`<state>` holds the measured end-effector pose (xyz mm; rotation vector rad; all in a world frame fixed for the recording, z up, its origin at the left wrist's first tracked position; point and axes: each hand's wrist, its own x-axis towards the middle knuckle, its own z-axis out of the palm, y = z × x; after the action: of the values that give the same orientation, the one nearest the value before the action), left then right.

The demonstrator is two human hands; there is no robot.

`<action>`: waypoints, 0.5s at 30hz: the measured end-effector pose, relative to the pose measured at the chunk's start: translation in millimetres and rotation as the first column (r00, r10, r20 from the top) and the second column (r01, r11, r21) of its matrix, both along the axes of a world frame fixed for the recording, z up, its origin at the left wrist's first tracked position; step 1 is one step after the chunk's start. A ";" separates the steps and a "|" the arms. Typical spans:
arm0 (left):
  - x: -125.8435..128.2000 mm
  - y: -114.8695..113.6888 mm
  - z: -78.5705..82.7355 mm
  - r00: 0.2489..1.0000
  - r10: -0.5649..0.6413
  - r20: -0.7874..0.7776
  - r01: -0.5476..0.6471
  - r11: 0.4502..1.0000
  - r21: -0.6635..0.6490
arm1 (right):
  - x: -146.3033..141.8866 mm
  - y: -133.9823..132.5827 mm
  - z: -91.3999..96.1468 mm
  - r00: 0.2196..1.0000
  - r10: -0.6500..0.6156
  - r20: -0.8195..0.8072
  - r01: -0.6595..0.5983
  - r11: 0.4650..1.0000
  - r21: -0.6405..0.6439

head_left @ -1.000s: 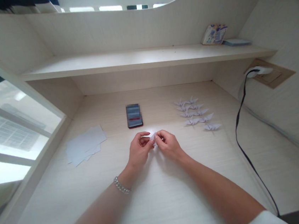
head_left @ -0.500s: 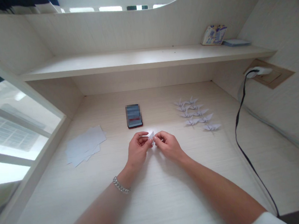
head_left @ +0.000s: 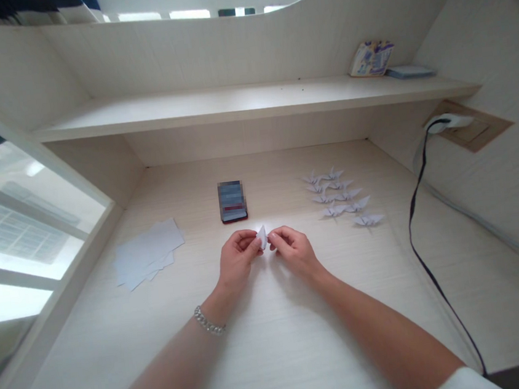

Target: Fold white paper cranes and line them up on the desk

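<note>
1 folded white paper piece (head_left: 262, 236), upright, between the hands, above the desk (head_left: 276, 353). Left hand (head_left: 238, 257): thumb and fingers pinched on it. Right hand (head_left: 295, 252): thumb and forefinger close together at its right edge; grip cannot be told. 9 paper cranes (head_left: 338, 197), right. Paper sheets (head_left: 147, 251), left. 1 phone (head_left: 232, 201), beyond the hands.

I'm at a built-in study desk (head_left: 276, 353), home or dorm room, can't tell which. Evidence: pale wood-grain surface boxed in by matching panels (head_left: 253, 136), one long shelf (head_left: 231, 100) across the back with a small printed packet (head_left: 371, 59) on it. Wall socket (head_left: 487, 131) at right, white plug (head_left: 459, 121) in it, black cord (head_left: 410, 231) running down onto the desk. Dark blue fabric (head_left: 26, 7), top left. Phone (head_left: 232, 202) and folded paper birds (head_left: 347, 196) on the desk: reads as personal space.
</note>
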<state>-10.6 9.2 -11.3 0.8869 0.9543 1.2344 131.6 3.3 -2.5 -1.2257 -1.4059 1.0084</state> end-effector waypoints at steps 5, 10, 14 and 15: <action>-0.6 0.1 0.3 0.998 -0.029 -0.062 0.031 0.999 0.026 | 1.8 4.0 -2.3 0.986 0.008 -0.167 -0.024 0.995 -0.092; -1.0 0.8 -1.5 0.993 -0.029 -0.112 0.033 0.999 0.034 | 2.3 4.3 -0.8 0.978 0.043 -0.203 -0.069 0.990 -0.123; -0.5 0.4 -1.3 0.990 -0.028 -0.141 0.034 0.998 0.046 | 2.4 4.8 -0.6 0.958 0.074 -0.277 -0.128 0.975 -0.182; -0.2 0.2 -1.0 0.989 -0.025 -0.148 0.032 0.998 0.047 | 2.2 5.0 -0.9 0.953 0.072 -0.294 -0.133 0.972 -0.195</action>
<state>-10.8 9.3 -12.2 1.0387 1.0288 1.1842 133.8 8.4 -3.4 -1.1126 -1.1671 1.3797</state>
